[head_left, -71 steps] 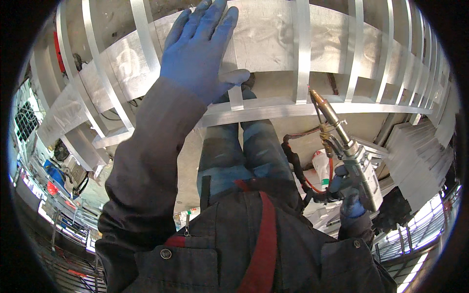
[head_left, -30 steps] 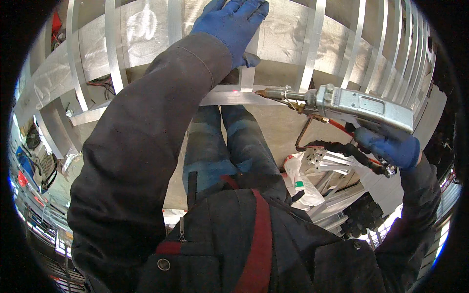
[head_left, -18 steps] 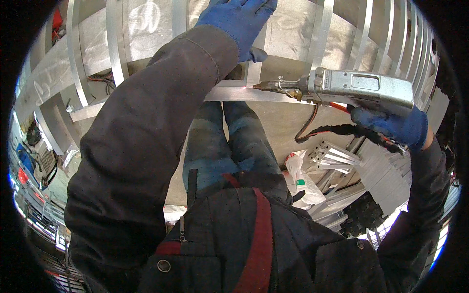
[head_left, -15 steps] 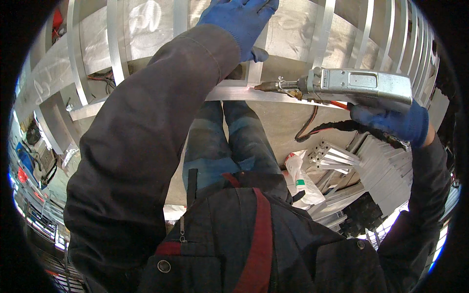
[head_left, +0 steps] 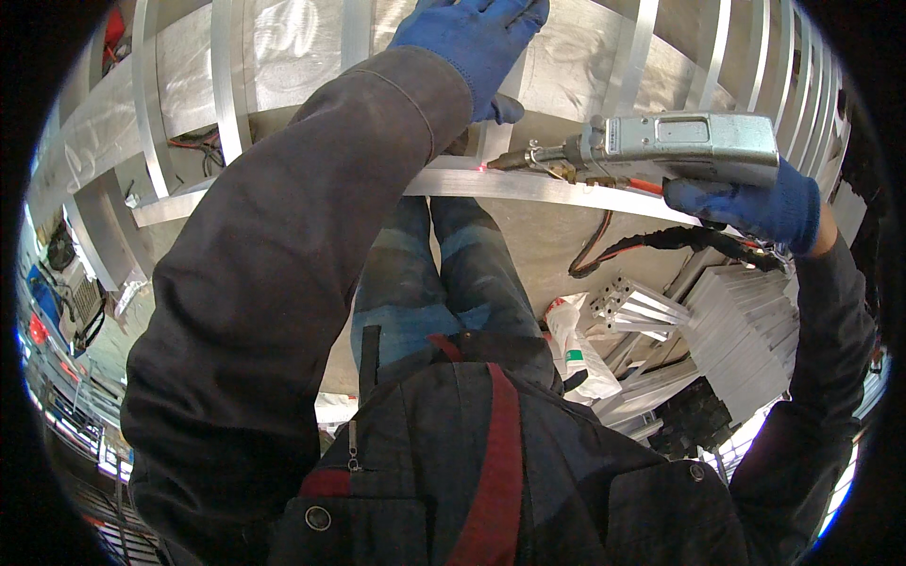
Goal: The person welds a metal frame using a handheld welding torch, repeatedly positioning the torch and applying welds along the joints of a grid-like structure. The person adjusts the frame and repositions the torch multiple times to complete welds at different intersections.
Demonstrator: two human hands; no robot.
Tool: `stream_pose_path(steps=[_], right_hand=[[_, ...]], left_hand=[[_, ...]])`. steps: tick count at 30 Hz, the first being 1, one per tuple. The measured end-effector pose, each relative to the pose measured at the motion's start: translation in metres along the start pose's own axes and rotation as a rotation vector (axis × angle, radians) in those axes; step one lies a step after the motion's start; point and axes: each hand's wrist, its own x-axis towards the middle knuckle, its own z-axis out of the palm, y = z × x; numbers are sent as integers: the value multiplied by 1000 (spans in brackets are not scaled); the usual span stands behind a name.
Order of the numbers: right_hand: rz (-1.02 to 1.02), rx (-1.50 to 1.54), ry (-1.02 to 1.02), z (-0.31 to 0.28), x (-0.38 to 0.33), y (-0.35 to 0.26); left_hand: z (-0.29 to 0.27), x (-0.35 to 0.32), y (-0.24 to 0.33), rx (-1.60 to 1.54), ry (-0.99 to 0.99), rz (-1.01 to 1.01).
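My left hand point(head_left: 477, 52) in a blue glove lies over an upright metal bar of a slatted frame, fingers stretched toward the top edge and thumb apart. The fingertips are partly cut off by the picture's edge. My right hand point(head_left: 755, 208), also gloved in blue, is wrapped around the grip of a silver, box-shaped handheld laser welding gun point(head_left: 694, 146). Its narrow nozzle points left, at the joint between the upright and the long curved-looking rail point(head_left: 557, 191). A small red spot glows at the tip. Dark and orange cables hang below the gun.
Below the rail on the right lie stacked metal profiles point(head_left: 741, 316), a bundle of square tubes point(head_left: 642, 307) and a white bag point(head_left: 576, 349). More slats point(head_left: 226, 85) run across the top, over a broad metal sheet point(head_left: 566, 66). Tools and cables clutter the far left.
The welding gun and my right hand have moved slightly left and away from me, with the nozzle still at the joint. My left hand stays on the bar.
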Motion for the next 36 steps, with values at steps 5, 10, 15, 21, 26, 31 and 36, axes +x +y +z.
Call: stream_pose_path(steps=[5, 10, 15, 21, 26, 31, 36], right_hand=[[-26, -8, 5, 3, 5, 6], [-10, 63, -7, -1, 9, 2], [37, 34, -22, -5, 13, -10], [63, 10, -68, -15, 15, -7], [-18, 7, -22, -14, 27, 13], [-62, 60, -40, -11, 28, 14], [-41, 106, -50, -11, 26, 0]], left_hand=[[5, -1, -2, 26, 31, -2], [8, 1, -1, 24, 24, -1], [4, 0, 0, 27, -20, -13], [4, 1, 0, 57, 32, 9], [6, 0, 0, 2, -77, -22], [6, 1, 0, 44, -66, -77], [5, 1, -4, 31, -25, -38]])
